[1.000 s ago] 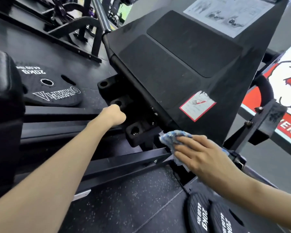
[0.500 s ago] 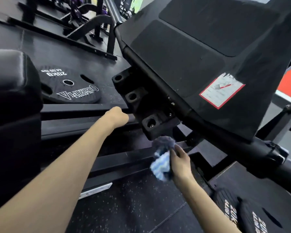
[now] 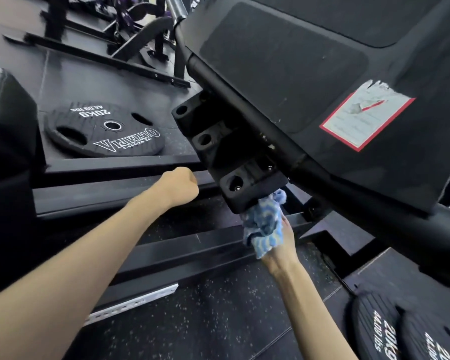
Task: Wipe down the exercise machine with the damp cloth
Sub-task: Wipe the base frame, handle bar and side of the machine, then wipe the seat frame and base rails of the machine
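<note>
Left grip (image 3: 181,183) fisted, arm extended, right grip (image 3: 283,241) clutching cloth (image 3: 264,224), raised

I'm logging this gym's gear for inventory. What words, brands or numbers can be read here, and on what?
"20KG", "44.09 lbs", "OLYMPIA": left floor plate, seen upside down; the small line under the brand is too small to read.
"20KG", part of "lbs": two plates at bottom right, cut off by the frame.
Torn red-bordered sticker on the footplate: print too blurred to read.

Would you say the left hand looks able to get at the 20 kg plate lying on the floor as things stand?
Probably yes: the left hand is a fist on the black rail, holding nothing visible, and the 20 kg plate lies flat just beyond it with nothing between them.
</note>
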### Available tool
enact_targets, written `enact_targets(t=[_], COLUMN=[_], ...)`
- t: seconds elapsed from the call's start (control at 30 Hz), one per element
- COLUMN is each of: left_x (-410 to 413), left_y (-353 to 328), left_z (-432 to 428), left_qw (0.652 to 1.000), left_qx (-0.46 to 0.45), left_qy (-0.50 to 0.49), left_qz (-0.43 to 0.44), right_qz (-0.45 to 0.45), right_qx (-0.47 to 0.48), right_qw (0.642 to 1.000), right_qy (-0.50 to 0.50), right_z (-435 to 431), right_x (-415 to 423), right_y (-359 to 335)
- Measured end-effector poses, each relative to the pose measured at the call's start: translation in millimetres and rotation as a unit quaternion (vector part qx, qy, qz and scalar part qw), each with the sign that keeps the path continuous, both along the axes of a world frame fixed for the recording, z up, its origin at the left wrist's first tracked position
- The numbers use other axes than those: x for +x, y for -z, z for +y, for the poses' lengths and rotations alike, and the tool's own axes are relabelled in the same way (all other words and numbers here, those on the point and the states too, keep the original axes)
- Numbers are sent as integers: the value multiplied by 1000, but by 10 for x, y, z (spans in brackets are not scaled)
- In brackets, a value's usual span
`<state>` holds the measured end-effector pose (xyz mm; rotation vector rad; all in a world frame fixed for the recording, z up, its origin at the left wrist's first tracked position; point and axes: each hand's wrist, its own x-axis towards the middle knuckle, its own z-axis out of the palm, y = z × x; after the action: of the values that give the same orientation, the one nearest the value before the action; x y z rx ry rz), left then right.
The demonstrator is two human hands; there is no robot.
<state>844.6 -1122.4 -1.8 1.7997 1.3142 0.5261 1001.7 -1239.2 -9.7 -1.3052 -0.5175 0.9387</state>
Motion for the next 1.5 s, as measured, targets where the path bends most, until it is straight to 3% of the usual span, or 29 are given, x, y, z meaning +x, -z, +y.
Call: enact_targets(t=[0.13,0.27,0.3,0.37,0.4,0.43,0.53,0.67,0.73,0.8,0.83,0.9,0.93,1.0,1.03,1.17,1.33,1.4,1.5], left_x=[20,-67,-105,-202,-217,-258,-307,-276,-249,-268,-282,-323,-335,-317,-297,-282,-476,-543,-593], left_y=[78,69,36,-38,-74,-101,-114,-130,-149,-169,-175,-181,-191,-179,-171,-156,-146,-140,-149], left_z=[-37,-41,-25,39,71,107,186,173,149,192,228,287,299,291,277,173,190,239,287], left_qw=[998,994,993,989,987,985,983,985,986,985,982,973,969,972,976,986,986,982,976], left_qx=[60,100,103,102,98,92,65,55,60,54,41,9,2,1,0,-10,-14,-25,-27], left_qy=[21,2,-20,-74,-93,-108,-122,-101,-86,-89,-102,-136,-151,-150,-137,-84,-99,-120,-150], left_qz=[6,-31,-47,-78,-90,-99,-124,-131,-127,-135,-151,-188,-195,-180,-168,-144,-131,-146,-154], right_qz=[-296,-442,-505,-641,-688,-718,-738,-710,-737,-791,-828,-881,-883,-876,-869,-820,-831,-840,-844], right_qx=[-59,30,80,192,216,212,168,167,166,164,126,-88,-206,-332,-361,-433,-461,-429,-341], right_qw=[953,883,845,729,678,649,645,682,655,588,545,464,419,339,327,365,303,318,380], right_qy=[11,154,157,145,142,138,105,56,21,27,32,-25,-53,-83,-93,-84,-72,-99,-163], right_z=[-10,-298,-344,-261,-155,-15,219,79,59,180,286,558,692,901,990,1231,1191,1204,1167], right_x=[106,-204,-279,-312,-246,-202,-153,-261,-317,-436,-506,-659,-739,-874,-925,-992,-1084,-1071,-1061], right_y=[183,373,331,242,182,149,283,425,188,-180,-390,-700,-756,-752,-734,-636,-419,-393,-573])
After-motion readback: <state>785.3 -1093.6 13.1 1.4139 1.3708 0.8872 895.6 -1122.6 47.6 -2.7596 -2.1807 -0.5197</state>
